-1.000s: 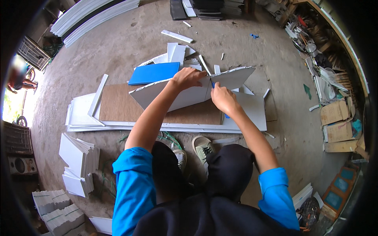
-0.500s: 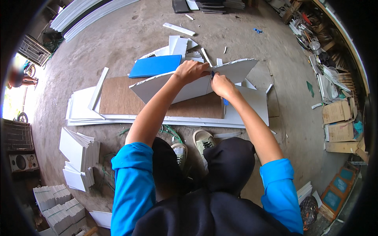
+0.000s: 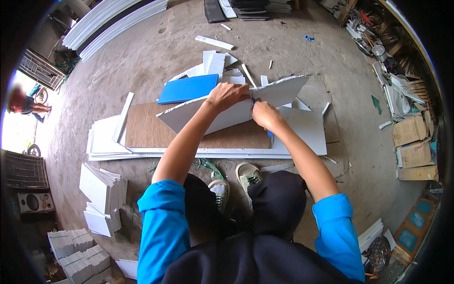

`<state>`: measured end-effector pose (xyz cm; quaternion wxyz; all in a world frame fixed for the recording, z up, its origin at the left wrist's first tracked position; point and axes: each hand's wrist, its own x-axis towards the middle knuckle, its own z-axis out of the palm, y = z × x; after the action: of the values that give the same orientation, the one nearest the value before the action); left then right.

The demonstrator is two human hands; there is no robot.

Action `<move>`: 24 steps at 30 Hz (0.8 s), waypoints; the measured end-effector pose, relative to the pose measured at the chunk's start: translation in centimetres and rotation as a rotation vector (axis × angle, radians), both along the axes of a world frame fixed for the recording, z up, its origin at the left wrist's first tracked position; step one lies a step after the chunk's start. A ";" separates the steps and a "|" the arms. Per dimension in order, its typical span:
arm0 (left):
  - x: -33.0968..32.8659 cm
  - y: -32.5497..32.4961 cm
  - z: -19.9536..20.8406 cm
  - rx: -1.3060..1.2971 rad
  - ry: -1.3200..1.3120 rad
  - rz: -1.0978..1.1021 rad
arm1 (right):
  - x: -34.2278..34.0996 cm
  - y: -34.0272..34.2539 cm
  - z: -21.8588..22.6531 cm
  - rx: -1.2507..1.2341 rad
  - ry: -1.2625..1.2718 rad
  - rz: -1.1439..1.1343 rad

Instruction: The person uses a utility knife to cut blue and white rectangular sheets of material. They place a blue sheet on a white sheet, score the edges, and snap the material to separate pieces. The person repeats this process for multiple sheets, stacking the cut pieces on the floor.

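A white foam board (image 3: 189, 116) stands tilted on its long edge, bent or split along a line near its middle. Over its ragged top edge my left hand (image 3: 228, 97) is closed, gripping the board left of that line. My right hand (image 3: 266, 115) is wrapped round a blue utility knife (image 3: 270, 134), mostly hidden in the fist; its end pokes out below and a dark blue part shows at the line. Beneath lies a brown wooden board (image 3: 151, 128) on stacked white sheets (image 3: 305, 135). A blue slab (image 3: 188, 89) lies behind the board.
White offcuts (image 3: 215, 64) are scattered beyond the board. Stacked white pieces (image 3: 101, 189) stand at left, with more bundles (image 3: 80, 255) nearer. Cardboard boxes (image 3: 410, 130) and scrap line the right wall. Green strapping (image 3: 208, 164) lies by my shoes. A person (image 3: 30, 105) is at the left doorway.
My right hand and the knife have moved slightly down along the line in the board. My left hand keeps its grip on the top edge. The whole view has shifted a little.
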<state>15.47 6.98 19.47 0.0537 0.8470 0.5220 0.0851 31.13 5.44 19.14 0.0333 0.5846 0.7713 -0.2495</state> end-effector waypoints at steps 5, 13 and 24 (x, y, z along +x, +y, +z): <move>0.2 0.6 -0.2 0.039 0.003 0.006 | -0.3 1.1 -2.8 0.022 0.056 -0.075; 2.0 2.0 -1.3 0.087 -0.075 0.121 | -0.5 2.0 -4.8 0.147 0.083 0.002; 2.1 2.4 -1.4 0.152 -0.134 0.041 | 1.5 0.7 -12.6 0.129 0.026 0.029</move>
<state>17.59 9.41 18.04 0.0224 0.8302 0.5263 0.1822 32.61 6.12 6.58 -0.0107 0.5712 0.7944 -0.2064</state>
